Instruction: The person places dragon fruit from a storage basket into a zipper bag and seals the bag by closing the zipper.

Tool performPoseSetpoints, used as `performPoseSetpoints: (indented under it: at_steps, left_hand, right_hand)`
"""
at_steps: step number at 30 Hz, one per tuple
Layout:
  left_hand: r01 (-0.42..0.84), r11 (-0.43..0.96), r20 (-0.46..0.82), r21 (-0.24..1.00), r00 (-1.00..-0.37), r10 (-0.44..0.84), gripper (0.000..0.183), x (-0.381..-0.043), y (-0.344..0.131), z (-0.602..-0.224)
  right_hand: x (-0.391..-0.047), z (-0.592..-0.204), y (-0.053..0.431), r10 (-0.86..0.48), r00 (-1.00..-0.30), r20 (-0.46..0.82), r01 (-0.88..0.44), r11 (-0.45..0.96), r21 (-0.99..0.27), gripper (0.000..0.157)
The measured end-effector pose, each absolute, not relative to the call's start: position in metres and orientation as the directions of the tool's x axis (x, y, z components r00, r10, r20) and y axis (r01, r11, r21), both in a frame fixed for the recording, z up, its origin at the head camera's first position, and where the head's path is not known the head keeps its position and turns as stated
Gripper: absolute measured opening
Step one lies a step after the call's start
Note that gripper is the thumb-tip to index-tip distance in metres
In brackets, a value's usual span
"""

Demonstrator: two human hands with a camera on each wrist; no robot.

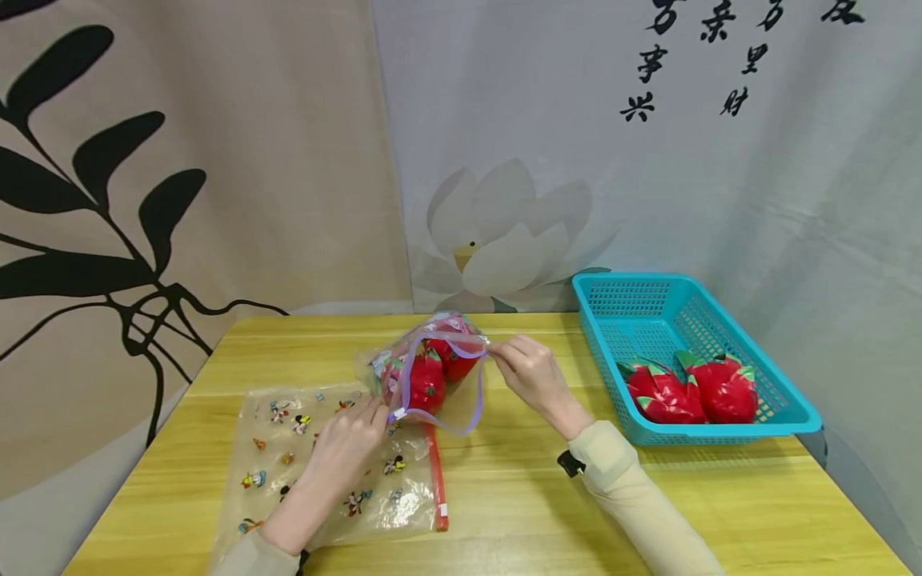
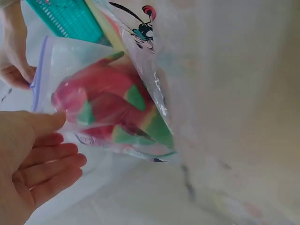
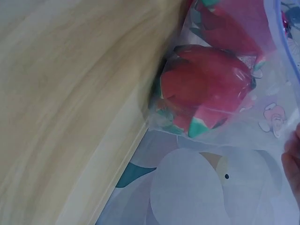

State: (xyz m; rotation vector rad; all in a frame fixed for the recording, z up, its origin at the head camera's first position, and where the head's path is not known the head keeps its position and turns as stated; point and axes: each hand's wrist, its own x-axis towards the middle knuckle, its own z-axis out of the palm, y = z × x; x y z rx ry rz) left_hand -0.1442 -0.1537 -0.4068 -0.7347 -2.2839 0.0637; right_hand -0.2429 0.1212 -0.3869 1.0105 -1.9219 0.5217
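A clear zip bag (image 1: 467, 404) with a purple zip rim stands on the table, its mouth spread wide. Red dragon fruits (image 1: 426, 382) with green tips lie inside; two show in the right wrist view, one of them this dragon fruit (image 3: 206, 89). My left hand (image 1: 353, 436) pinches the near left corner of the rim, by a white slider. The other end of the rim is pinched by my right hand (image 1: 529, 372), fingers bent at the edge. In the left wrist view the left hand's thumb (image 2: 49, 122) lies against the bag's plastic.
A flat clear bag (image 1: 324, 472) with cartoon prints and a red zip strip lies under my left forearm. To the right, a blue basket (image 1: 598, 352) holds two more dragon fruits (image 1: 723, 390). A printed curtain (image 1: 302, 160) hangs behind the table (image 1: 519, 512).
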Motion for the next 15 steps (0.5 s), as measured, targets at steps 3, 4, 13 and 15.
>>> performPoseSetpoints:
  at_steps: [3,4,13,15]
  left_hand:
    - [0.495,0.835,0.685,-0.241,-0.523,0.507,0.022,-0.149,-0.151,-0.405]
    - [0.5,0.834,0.698,-0.234,-0.511,0.501,0.024,-0.15,-0.15,-0.405]
    - [0.516,0.805,0.709,-0.292,-0.449,0.544,0.025,-0.156,-0.137,-0.399]
    - [0.507,0.806,0.712,-0.306,-0.44,0.547,0.026,-0.157,-0.137,-0.398]
  right_hand:
    - [-0.246,-0.385,0.122,-0.431,-0.29,0.855,-0.804,0.595,0.027,0.006]
    - [-0.247,-0.384,0.122,-0.428,-0.287,0.857,-0.802,0.597,0.03,0.006]
    - [-0.253,-0.379,0.123,-0.424,-0.279,0.861,-0.787,0.615,0.047,0.007]
    - [-0.254,-0.379,0.123,-0.426,-0.283,0.859,-0.784,0.619,0.048,0.006]
